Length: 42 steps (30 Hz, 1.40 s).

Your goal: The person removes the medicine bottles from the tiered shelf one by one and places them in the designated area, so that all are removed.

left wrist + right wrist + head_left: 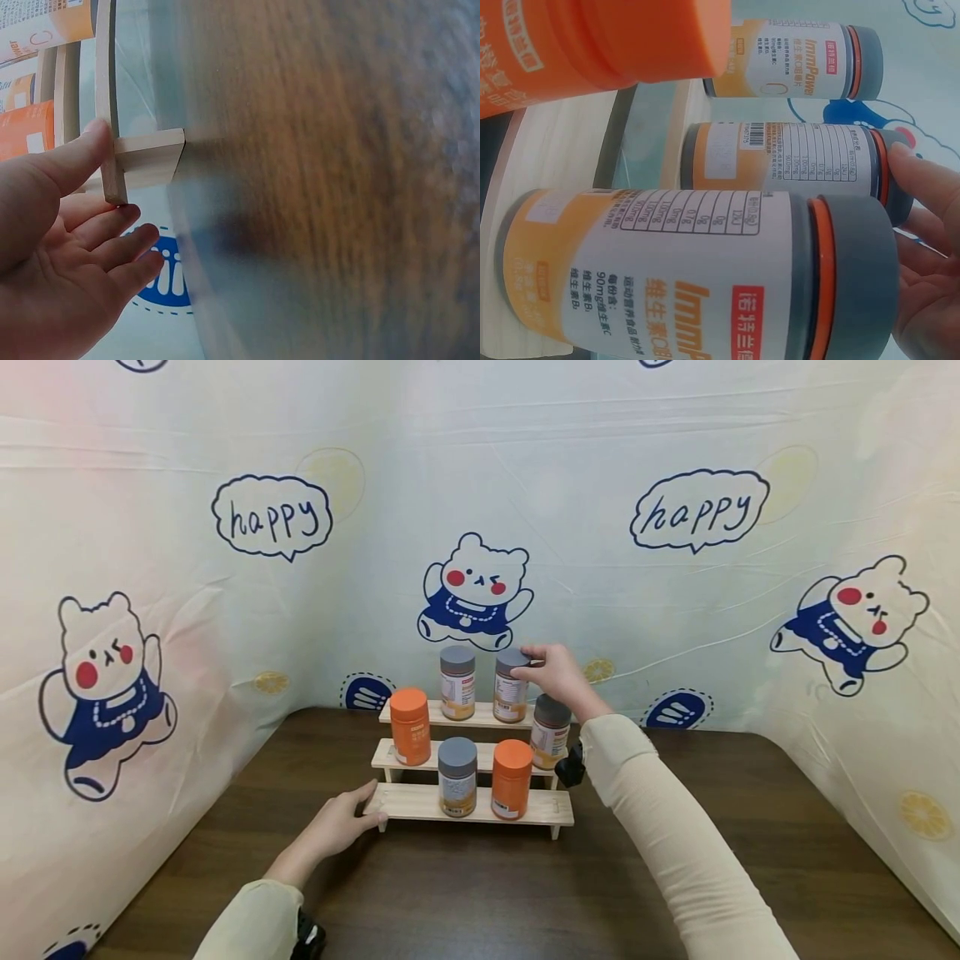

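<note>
My right hand (553,675) grips the grey lid of a white-and-yellow supplement bottle (511,693) upright on the top tier, at its right. In the right wrist view my thumb (922,176) lies against that lid, with fingers round the far side. At the front left corner, my left hand (341,820) holds the end of the bottom tier of a wooden display rack (420,804). In the left wrist view the thumb (79,154) presses one face of the board while the index finger reaches the other side; the remaining fingers spread loosely.
Another grey-lidded bottle (457,685) stands on the top tier. The middle tier bears an orange bottle (410,727) and a grey-lidded one (551,733), close below my right wrist. A grey-lidded bottle (457,778) and an orange one (512,781) stand in front. Printed cloth (480,468) surrounds the dark table (480,893).
</note>
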Each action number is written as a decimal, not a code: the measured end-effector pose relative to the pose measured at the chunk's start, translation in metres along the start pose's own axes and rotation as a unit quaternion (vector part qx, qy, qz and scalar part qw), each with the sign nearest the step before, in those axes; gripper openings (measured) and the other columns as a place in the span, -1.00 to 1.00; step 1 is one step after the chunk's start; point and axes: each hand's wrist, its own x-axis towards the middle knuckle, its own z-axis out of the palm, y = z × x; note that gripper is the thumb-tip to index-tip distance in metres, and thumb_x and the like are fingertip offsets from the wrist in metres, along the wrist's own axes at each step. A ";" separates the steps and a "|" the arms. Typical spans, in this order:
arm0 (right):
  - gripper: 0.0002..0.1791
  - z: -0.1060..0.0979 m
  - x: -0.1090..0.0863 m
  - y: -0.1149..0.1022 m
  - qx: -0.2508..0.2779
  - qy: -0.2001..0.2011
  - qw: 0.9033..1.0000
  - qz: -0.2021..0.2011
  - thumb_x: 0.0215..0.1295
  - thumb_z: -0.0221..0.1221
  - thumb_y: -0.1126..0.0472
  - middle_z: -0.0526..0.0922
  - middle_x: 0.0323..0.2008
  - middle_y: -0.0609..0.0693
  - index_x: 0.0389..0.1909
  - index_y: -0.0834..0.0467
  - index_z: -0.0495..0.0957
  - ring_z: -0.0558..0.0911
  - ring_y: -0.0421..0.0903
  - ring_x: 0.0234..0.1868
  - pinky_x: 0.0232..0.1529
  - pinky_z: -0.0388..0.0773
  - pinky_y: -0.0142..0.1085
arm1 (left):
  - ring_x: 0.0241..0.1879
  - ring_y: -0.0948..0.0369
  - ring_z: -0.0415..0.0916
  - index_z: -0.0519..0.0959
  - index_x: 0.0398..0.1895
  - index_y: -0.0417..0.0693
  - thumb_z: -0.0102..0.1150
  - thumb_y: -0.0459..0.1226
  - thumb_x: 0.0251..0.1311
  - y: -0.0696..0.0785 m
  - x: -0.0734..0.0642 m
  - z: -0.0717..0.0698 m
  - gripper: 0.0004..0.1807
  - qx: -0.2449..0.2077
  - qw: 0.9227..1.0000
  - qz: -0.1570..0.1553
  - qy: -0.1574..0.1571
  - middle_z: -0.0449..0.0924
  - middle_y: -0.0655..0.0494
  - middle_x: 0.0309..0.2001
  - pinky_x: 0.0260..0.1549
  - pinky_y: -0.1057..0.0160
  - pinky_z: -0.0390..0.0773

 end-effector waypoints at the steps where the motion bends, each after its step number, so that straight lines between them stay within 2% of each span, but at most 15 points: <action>1: -0.41 0.000 0.000 0.000 0.000 0.000 1.000 -0.001 0.20 0.23 0.16 0.44 0.15 0.14 0.23 0.25 0.36 0.51 0.03 0.04 0.03 0.42 -0.12 | 0.14 -0.21 0.26 0.23 0.27 -0.39 0.20 -0.12 0.16 0.000 0.000 0.000 -0.27 0.000 1.000 0.002 0.001 0.31 -0.37 0.16 0.02 -0.14 0.29; 17: -0.44 -0.002 -0.003 0.003 0.002 0.012 1.000 -0.013 0.21 0.22 0.13 0.49 0.10 0.16 0.21 0.23 0.38 0.55 0.02 -0.04 -0.02 0.46 -0.13 | 0.15 -0.21 0.25 0.21 0.28 -0.41 0.19 -0.14 0.17 0.004 -0.001 -0.001 -0.27 -0.002 1.000 -0.003 -0.004 0.29 -0.39 0.17 0.02 -0.15 0.28; 25: -0.43 -0.009 -0.006 0.002 0.017 0.025 1.000 -0.009 0.23 0.20 0.12 0.47 0.12 0.16 0.24 0.22 0.35 0.51 0.04 0.02 0.00 0.44 -0.13 | 0.15 -0.21 0.25 0.21 0.27 -0.43 0.19 -0.14 0.17 0.005 -0.002 -0.001 -0.28 -0.003 1.000 0.001 -0.003 0.29 -0.38 0.17 0.02 -0.14 0.29; 34: -0.43 -0.025 -0.008 0.001 0.026 0.056 0.998 -0.021 0.23 0.20 0.13 0.45 0.13 0.16 0.24 0.23 0.36 0.50 0.04 0.05 0.01 0.44 -0.14 | 0.15 -0.21 0.25 0.21 0.27 -0.42 0.19 -0.14 0.17 0.004 -0.002 0.000 -0.28 -0.005 1.000 0.001 -0.002 0.29 -0.38 0.17 0.03 -0.14 0.29; 42: -0.44 -0.050 -0.011 0.010 0.049 0.086 0.994 -0.039 0.25 0.18 0.18 0.43 0.14 0.22 0.24 0.27 0.33 0.49 0.07 0.07 0.00 0.44 -0.12 | 0.17 -0.20 0.23 0.20 0.28 -0.40 0.18 -0.15 0.18 0.002 -0.002 0.000 -0.29 -0.005 1.000 -0.004 -0.003 0.28 -0.36 0.19 0.04 -0.14 0.27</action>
